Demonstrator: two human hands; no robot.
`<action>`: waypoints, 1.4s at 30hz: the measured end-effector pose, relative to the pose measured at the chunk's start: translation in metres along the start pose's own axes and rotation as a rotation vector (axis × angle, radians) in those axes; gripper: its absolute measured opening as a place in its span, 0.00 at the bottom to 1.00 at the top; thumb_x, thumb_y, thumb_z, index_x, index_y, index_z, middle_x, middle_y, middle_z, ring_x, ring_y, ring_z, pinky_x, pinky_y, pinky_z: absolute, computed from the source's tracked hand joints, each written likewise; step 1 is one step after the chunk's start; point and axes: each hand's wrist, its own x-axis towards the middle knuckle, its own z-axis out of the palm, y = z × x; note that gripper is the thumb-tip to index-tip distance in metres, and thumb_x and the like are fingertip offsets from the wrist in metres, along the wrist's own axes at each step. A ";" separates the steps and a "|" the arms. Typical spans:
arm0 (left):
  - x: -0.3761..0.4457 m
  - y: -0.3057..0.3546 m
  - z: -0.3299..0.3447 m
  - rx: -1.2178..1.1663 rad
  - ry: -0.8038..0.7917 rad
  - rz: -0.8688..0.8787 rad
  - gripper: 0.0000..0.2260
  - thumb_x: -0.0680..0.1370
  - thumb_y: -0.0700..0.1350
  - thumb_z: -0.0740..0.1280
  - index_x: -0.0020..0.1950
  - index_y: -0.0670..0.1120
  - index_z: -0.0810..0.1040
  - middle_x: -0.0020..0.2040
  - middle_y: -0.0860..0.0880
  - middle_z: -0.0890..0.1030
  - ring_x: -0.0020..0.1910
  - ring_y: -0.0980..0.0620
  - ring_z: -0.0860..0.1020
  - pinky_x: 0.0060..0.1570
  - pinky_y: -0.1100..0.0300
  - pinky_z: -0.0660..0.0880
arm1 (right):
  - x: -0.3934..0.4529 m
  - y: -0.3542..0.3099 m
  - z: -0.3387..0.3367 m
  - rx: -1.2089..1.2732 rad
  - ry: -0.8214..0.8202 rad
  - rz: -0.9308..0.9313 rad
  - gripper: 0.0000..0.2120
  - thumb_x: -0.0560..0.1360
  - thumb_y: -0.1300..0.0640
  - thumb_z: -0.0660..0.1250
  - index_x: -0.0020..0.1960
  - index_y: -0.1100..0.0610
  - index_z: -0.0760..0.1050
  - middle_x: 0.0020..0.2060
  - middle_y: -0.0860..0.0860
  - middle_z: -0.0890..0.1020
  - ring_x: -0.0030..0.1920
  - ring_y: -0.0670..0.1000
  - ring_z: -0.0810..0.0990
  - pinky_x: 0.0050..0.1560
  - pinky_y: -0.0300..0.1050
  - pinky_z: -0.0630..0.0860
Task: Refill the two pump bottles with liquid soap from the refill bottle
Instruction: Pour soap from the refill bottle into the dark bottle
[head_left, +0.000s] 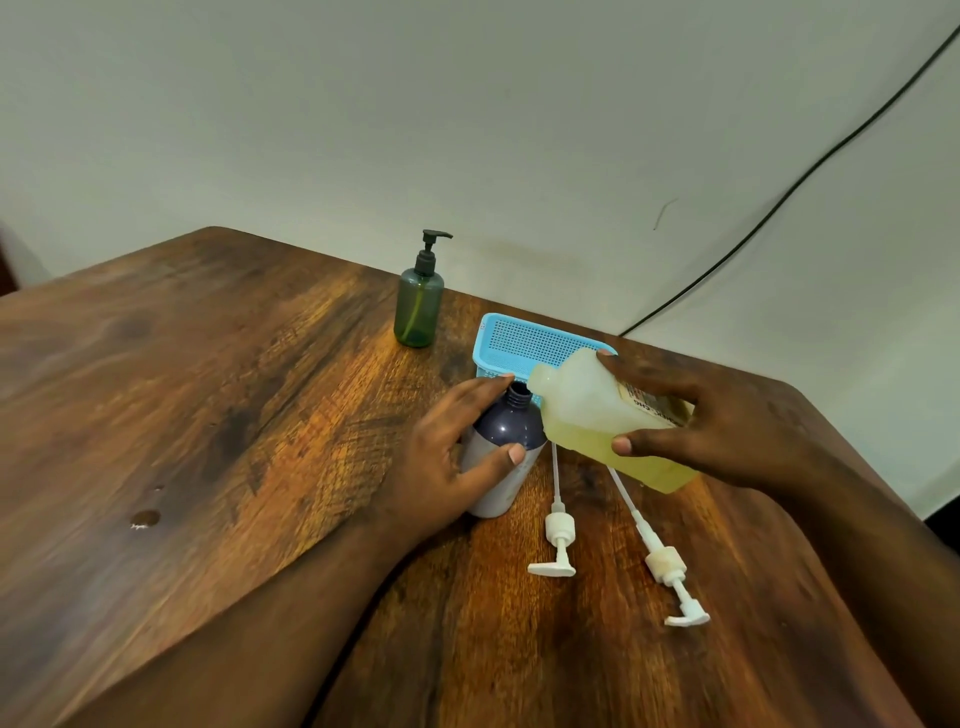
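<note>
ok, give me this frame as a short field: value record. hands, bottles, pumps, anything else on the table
left hand: grips dark bottle, upright, neck open
right hand: holds refill bottle, tilted, mouth beside the dark bottle's neck
soap: yellow, pooled low in the refill bottle; no stream visible
white pumps: two, lying on table, at and
green pump bottle: upright, black pump on, untouched
blue basket: behind the bottles

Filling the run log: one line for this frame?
phase: pour start | left hand: steadies open dark purple plastic bottle | right hand: tilts translucent refill bottle of yellow soap, spout at its neck
</note>
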 end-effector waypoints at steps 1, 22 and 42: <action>0.000 0.000 0.000 -0.003 0.000 0.001 0.28 0.75 0.54 0.68 0.74 0.51 0.67 0.70 0.54 0.71 0.67 0.59 0.71 0.59 0.63 0.76 | 0.000 0.000 -0.001 -0.005 -0.010 0.002 0.34 0.73 0.47 0.69 0.72 0.39 0.53 0.72 0.43 0.65 0.56 0.39 0.62 0.41 0.14 0.59; 0.001 0.001 -0.001 -0.028 0.005 -0.003 0.28 0.75 0.55 0.68 0.74 0.51 0.67 0.69 0.54 0.71 0.67 0.58 0.71 0.60 0.55 0.77 | 0.021 0.024 0.001 0.067 -0.059 -0.098 0.34 0.64 0.34 0.64 0.66 0.28 0.53 0.70 0.45 0.69 0.59 0.49 0.74 0.47 0.32 0.74; 0.000 0.004 -0.004 -0.030 0.003 -0.003 0.29 0.73 0.54 0.70 0.73 0.52 0.68 0.67 0.61 0.70 0.66 0.62 0.70 0.58 0.68 0.75 | 0.024 0.029 -0.003 0.052 -0.105 -0.114 0.33 0.63 0.32 0.65 0.64 0.23 0.53 0.71 0.42 0.67 0.57 0.48 0.75 0.49 0.42 0.81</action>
